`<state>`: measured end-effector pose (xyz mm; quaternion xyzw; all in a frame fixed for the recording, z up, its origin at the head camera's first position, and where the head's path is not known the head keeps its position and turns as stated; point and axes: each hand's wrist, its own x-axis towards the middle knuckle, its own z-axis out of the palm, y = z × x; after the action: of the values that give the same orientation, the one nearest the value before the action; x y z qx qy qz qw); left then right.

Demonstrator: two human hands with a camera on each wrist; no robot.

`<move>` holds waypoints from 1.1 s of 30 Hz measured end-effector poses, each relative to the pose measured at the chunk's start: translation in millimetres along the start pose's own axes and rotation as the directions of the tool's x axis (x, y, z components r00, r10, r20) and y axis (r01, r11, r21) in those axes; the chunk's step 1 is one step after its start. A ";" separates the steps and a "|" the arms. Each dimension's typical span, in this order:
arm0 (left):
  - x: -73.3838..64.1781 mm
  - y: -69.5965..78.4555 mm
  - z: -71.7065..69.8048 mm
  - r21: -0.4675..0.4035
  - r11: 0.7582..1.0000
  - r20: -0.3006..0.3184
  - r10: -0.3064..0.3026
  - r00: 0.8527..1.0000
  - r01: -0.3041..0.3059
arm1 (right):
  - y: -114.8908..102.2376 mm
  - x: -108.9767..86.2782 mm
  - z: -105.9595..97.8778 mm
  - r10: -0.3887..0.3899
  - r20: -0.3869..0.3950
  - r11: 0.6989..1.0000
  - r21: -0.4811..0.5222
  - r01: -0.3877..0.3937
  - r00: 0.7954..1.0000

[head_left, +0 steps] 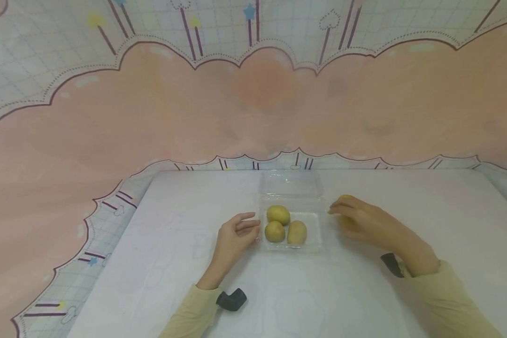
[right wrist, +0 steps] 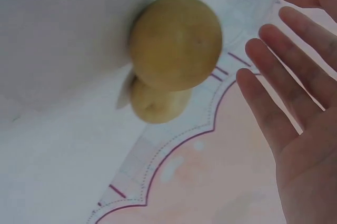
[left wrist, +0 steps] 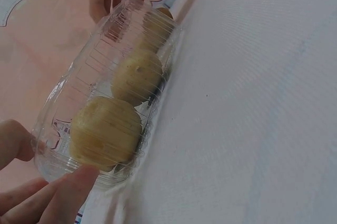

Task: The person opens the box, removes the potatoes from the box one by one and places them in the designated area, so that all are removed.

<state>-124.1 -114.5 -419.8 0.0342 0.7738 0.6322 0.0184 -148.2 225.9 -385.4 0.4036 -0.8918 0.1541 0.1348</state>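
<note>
Near my head camera: a bent black gadget (head_left: 232, 299) sits by the left cuff.
Bare left hand (head_left: 234, 237): loose, not squeezing that I can see; its fingertips touch the left side of a clear plastic box (head_left: 314, 230), I think to stop it sliding.
Bare right hand (head_left: 365, 220): wide, fingers straight, holding nothing, just beside two round yellow-brown potatoes (right wrist: 176, 42) on the flat white table (head_left: 342, 291).
Inside the box: three yellow potatoes (head_left: 297, 233); its walls stop them rolling off.
See-through lid (head_left: 291, 183): tipped back, so the top is free.
Behind: pink cloth (head_left: 262, 108).
</note>
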 end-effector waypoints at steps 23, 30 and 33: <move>0.0 -1.7 1.3 0.022 1.000 -0.013 0.000 1.000 0.000 | -21.9 32.5 3.7 -0.003 0.055 1.000 -0.008 0.003 0.998; 0.2 -2.0 1.1 0.004 1.000 -0.010 -0.015 1.000 0.015 | -25.0 39.7 9.4 0.006 0.107 0.999 0.047 -0.011 0.994; 0.1 -1.8 0.9 -0.009 1.000 -0.007 -0.018 1.000 0.017 | -26.0 42.8 11.8 0.007 0.128 0.998 0.065 -0.015 0.992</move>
<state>-124.3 -114.0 -421.8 0.0251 0.7714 0.6354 0.0213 -157.0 176.0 -376.3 0.4120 -0.8951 0.1579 0.0633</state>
